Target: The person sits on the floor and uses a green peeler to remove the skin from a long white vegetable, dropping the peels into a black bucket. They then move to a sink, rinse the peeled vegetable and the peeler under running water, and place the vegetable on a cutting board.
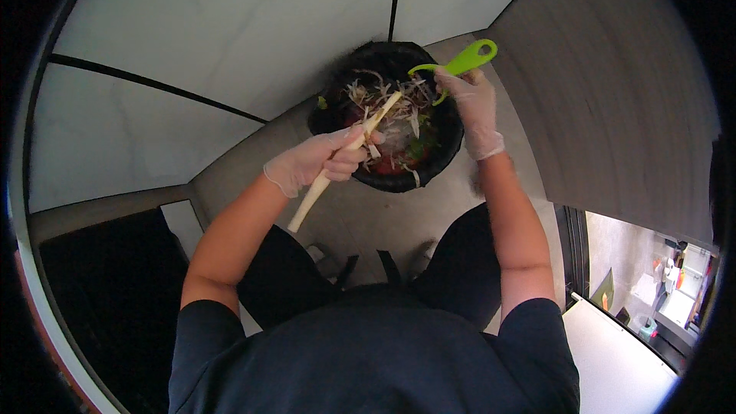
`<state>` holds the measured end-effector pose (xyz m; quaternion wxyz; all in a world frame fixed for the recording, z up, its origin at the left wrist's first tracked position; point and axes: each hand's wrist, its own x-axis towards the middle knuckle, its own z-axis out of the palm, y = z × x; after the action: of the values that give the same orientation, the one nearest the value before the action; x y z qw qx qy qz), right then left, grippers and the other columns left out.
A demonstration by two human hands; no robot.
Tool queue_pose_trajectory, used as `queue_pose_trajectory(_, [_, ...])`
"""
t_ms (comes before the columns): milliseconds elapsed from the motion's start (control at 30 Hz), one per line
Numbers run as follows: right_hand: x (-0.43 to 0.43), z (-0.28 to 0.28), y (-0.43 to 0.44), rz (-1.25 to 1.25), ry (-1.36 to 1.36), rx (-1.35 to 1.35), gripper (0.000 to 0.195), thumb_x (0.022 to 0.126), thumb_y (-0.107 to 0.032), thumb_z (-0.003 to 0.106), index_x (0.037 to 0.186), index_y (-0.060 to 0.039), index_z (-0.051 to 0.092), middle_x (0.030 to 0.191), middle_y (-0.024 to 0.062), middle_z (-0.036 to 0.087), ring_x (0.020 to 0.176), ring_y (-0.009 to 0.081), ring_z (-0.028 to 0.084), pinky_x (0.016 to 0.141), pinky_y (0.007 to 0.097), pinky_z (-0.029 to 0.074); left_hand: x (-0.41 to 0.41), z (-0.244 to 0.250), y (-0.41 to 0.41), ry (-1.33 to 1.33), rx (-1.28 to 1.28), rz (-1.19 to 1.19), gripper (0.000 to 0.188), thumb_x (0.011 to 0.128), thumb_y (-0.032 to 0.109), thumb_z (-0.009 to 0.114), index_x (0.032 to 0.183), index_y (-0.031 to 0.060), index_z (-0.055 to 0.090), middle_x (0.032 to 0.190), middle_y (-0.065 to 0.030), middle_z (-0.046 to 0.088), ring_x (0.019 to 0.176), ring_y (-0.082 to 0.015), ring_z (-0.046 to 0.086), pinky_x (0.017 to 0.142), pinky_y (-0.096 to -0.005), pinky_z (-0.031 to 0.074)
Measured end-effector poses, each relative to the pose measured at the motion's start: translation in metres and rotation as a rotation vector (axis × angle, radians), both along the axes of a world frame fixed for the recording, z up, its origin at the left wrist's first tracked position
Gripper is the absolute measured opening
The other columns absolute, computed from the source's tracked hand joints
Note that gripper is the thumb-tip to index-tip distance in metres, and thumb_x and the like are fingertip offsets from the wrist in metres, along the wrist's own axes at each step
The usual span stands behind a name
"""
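In my left hand (pixel 328 158), which wears a clear disposable glove, is a long pale root vegetable (pixel 310 201). It slants across the near left rim of a bin lined with a black bag (pixel 445 144), its upper end over the bin. My right hand (pixel 474 100), gloved as well, grips a green plastic peeler (pixel 472 56) at the bin's right side, apart from the root. Thin brownish peelings (pixel 414 106) lie in the bin, with green scraps and something red below them. My right fingers hide part of the peeler's head.
The bin stands on a grey tiled floor (pixel 379 213) between my feet and a white marbled panel wall (pixel 230 29). A grey wood-grain panel (pixel 598 92) rises at the right. At lower right are a white surface (pixel 621 351) and an opening with blurred items beyond.
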<state>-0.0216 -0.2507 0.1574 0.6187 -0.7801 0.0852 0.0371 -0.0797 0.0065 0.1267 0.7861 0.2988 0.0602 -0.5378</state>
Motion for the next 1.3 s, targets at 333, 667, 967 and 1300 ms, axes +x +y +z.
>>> queue_pose_trajectory(333, [-0.004, -0.013, 0.006, 0.012, -0.007, 0.103, 0.032, 0.077, -0.022, 0.077, 0.095, 0.002, 0.064, 0.085, 0.0045, 0.066, 0.074, 0.0099, 0.058, 0.068, 0.025, 0.047, 0.002, -0.009, -0.014, 0.05, -0.083, -0.042, 0.039, 0.099, 0.048, 0.036, 0.082, 0.0137, 0.043, 0.054, 0.0094, 0.031, 0.039, 0.0001, 0.026, 0.034, -0.0171, 0.022])
queue_pose_trajectory(667, [-0.075, -0.016, 0.022, 0.468, 0.465, 0.788, 0.047, 0.087, -0.028, 0.065, 0.122, 0.0009, 0.052, 0.116, 0.0069, 0.058, 0.106, 0.0142, 0.053, 0.094, 0.0291, 0.041, 0.006, -0.016, -0.025, -0.158, -0.03, 0.408, 0.03, 0.098, 0.038, 0.044, 0.081, 0.0142, 0.043, 0.061, 0.0067, 0.034, 0.048, -0.0049, 0.031, 0.044, -0.0202, 0.029])
queue_pose_trajectory(967, [-0.134, -0.027, 0.035, 0.322, 0.507, 0.725, 0.034, 0.089, -0.02, 0.061, 0.118, -0.0046, 0.052, 0.106, 0.0033, 0.058, 0.092, 0.0113, 0.053, 0.083, 0.0269, 0.044, 0.005, -0.02, -0.062, -0.155, -0.213, 0.685, 0.032, 0.095, 0.018, 0.052, 0.125, 0.0103, 0.046, 0.08, 0.0029, 0.042, 0.075, -0.0105, 0.044, 0.079, -0.0298, 0.04])
queue_pose_trajectory(1300, [-0.15, -0.009, 0.017, 0.143, 0.495, 0.748, 0.03, 0.09, -0.024, 0.059, 0.115, -0.0098, 0.051, 0.094, -0.0036, 0.051, 0.08, 0.0054, 0.045, 0.065, 0.0203, 0.036, 0.002, -0.009, -0.08, -0.019, -0.341, 0.603, 0.03, 0.095, 0.018, 0.052, 0.122, 0.0055, 0.046, 0.077, 0.0018, 0.044, 0.076, -0.0122, 0.047, 0.081, -0.0329, 0.044])
